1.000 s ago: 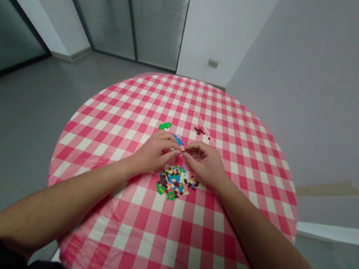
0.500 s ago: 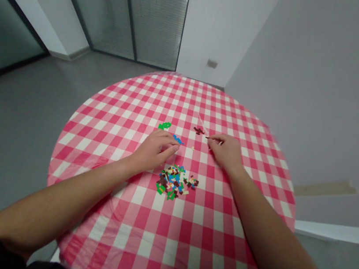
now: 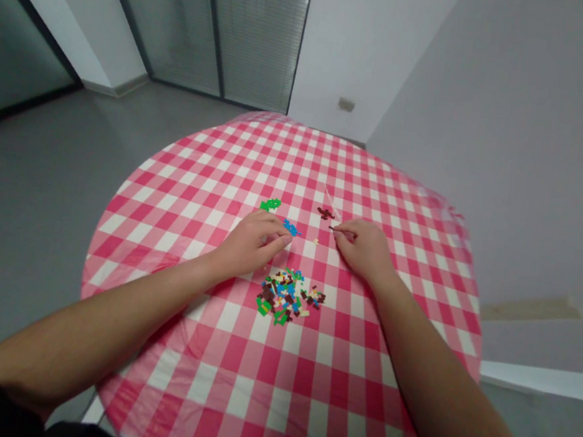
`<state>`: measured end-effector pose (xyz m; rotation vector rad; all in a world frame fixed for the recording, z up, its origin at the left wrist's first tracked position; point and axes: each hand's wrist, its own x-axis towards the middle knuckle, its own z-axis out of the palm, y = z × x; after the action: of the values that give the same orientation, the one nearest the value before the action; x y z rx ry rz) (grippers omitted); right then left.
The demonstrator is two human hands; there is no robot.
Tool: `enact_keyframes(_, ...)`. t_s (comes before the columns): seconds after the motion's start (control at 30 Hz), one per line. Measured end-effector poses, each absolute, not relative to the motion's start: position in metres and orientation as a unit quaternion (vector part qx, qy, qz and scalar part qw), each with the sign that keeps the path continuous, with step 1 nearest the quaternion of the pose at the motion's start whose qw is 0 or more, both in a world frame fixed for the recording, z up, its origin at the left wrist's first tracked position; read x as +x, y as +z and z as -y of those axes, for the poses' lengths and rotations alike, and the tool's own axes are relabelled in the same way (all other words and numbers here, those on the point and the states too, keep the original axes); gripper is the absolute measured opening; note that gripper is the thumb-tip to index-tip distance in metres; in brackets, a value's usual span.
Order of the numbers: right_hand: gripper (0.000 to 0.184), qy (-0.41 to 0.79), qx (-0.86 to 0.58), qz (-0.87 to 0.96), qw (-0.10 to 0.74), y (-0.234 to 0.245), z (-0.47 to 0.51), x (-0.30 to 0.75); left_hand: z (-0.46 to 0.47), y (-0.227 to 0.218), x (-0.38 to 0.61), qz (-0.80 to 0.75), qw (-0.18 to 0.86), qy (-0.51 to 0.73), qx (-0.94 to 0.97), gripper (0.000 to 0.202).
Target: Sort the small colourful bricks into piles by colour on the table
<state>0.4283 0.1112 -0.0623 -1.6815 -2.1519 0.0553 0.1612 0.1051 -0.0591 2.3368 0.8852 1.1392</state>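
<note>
My left hand rests on the gingham cloth with its fingers curled together, just left of a few blue bricks; whether it holds anything is hidden. My right hand pinches a tiny dark brown brick between finger and thumb, close to a small cluster of brown bricks. A heap of mixed small plastic bricks lies nearer me, below both hands. Green bricks sit beyond my left hand, and a lone cream brick lies between my hands.
The round table's red-and-white gingham cloth extends beyond my hands on all sides. A thin pale strip lies on it. Past its edge are a grey floor, a glass partition with blinds and a wall.
My hands were together at the middle a second ago. My right hand has since moved right and forward, and now holds the brown brick out. My left hand has drawn slightly back.
</note>
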Motion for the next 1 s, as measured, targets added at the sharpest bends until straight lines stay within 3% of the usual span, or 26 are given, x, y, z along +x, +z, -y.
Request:
enact_keyframes(0.7,0.038,-0.003,-0.563,0.812,0.155,-0.071,-0.114,0.415,-0.103,-0.057,0.164,-0.315,0.203,0.397,0.838,0.017)
enact_keyframes(0.83,0.035,0.003,-0.554,0.81,0.19,-0.068,-0.112,0.415,-0.103,-0.058,0.164,-0.312,0.206,0.396,0.839,0.018)
enact_keyframes(0.93,0.027,0.053,-0.551,0.798,0.237,-0.058,-0.105,0.416,-0.104,-0.058,0.163,-0.317,0.208,0.391,0.839,0.018)
enact_keyframes(1.0,0.02,0.148,-0.533,0.806,0.21,-0.048,-0.097,0.417,-0.104,-0.058,0.163,-0.319,0.208,0.389,0.839,0.019)
